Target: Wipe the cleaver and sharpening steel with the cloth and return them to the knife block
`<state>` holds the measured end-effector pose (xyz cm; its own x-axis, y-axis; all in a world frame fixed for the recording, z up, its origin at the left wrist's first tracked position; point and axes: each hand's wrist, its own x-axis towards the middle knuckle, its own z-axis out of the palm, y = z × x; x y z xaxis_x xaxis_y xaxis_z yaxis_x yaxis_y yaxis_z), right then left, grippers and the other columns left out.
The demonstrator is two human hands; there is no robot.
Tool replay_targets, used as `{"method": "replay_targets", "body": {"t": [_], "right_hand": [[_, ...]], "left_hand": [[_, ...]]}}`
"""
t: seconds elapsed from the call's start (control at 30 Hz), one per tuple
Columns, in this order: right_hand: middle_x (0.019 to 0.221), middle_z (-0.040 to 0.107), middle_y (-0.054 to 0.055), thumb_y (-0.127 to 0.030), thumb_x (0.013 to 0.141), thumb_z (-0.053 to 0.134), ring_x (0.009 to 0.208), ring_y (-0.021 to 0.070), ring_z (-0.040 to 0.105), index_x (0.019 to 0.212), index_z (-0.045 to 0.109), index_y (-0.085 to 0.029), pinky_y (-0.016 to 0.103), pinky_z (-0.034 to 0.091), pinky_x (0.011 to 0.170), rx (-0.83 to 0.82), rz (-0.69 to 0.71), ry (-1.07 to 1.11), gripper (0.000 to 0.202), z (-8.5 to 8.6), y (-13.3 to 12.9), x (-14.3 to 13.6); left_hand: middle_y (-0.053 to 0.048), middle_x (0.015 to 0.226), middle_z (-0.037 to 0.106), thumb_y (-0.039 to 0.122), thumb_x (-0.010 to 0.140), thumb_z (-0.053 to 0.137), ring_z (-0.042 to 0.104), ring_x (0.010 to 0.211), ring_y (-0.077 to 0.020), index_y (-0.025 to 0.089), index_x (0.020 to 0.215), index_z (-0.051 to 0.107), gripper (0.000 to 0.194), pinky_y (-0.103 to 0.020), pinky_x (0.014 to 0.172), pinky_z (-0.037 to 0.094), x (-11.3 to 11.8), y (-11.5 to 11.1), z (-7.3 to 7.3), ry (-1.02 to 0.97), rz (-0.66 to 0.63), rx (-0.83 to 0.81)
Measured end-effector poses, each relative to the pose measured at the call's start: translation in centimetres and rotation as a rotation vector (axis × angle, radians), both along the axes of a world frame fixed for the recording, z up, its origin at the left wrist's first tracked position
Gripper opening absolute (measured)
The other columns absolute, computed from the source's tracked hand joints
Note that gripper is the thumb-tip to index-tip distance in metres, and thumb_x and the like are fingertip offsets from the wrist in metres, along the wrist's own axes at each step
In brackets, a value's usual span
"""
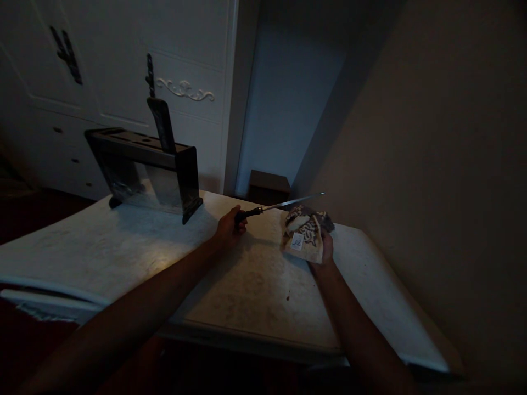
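My left hand (pixel 231 226) is closed around the black handle of a sharpening steel (pixel 294 201). Its thin metal rod points right and slightly upward, the tip passing above the cloth. A bunched, patterned cloth (pixel 302 249) in beige, brown and white, with a small white label facing me, is gripped in my right hand (pixel 326 252). The rod and the cloth look close together; whether they touch I cannot tell. Farther left on the table stands a black knife block (pixel 187 181) with clear sides. One black-handled knife (pixel 163 126) sticks up out of its top.
Beneath my hands is a pale table (pixel 247 296) with a worn, stained top and a small dark speck near its front edge. A white wardrobe (pixel 193 44) rises behind it. A brown box-like piece (pixel 268 182) stands beyond the far edge, and a wall (pixel 444 164) closes the right side.
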<state>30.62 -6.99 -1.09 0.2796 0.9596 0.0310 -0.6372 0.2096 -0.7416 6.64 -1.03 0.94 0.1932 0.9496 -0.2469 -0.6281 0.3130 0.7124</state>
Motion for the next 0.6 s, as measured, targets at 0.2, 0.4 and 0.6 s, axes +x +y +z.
{"method": "replay_targets", "body": {"t": [0.2,0.4,0.6], "right_hand": [[0.078,0.074,0.006,-0.035,0.068,0.074,0.094,0.0303,0.070,0.082,0.067,-0.018,0.045,0.059,0.083,-0.195,0.122,-0.063,0.023,-0.4,-0.4,-2.5],[0.078,0.075,0.002,-0.025,0.065,0.079,0.080,0.0257,0.073,0.090,0.069,-0.018,0.038,0.061,0.076,-0.182,0.116,-0.178,0.028,-0.1,-1.3,-3.4],[0.077,0.075,0.001,-0.021,0.055,0.084,0.086,0.0296,0.072,0.092,0.070,-0.021,0.041,0.061,0.075,-0.165,0.110,-0.211,0.039,-0.6,-1.1,-3.4]], "left_hand": [[0.003,0.056,0.050,0.022,0.088,0.057,0.043,0.041,-0.0043,0.014,0.076,0.052,0.015,-0.015,0.037,0.030,1.2,-0.7,-0.6,-0.042,-0.076,0.027],[-0.002,0.063,0.059,0.025,0.084,0.063,0.053,0.051,-0.0086,0.013,0.078,0.057,0.015,-0.019,0.046,0.042,2.2,-1.5,-1.1,0.004,-0.183,0.133],[-0.003,0.074,0.063,0.022,0.071,0.078,0.059,0.060,-0.0090,0.011,0.081,0.062,0.022,-0.020,0.056,0.049,2.4,-1.8,-1.5,0.007,-0.269,0.183]]}}
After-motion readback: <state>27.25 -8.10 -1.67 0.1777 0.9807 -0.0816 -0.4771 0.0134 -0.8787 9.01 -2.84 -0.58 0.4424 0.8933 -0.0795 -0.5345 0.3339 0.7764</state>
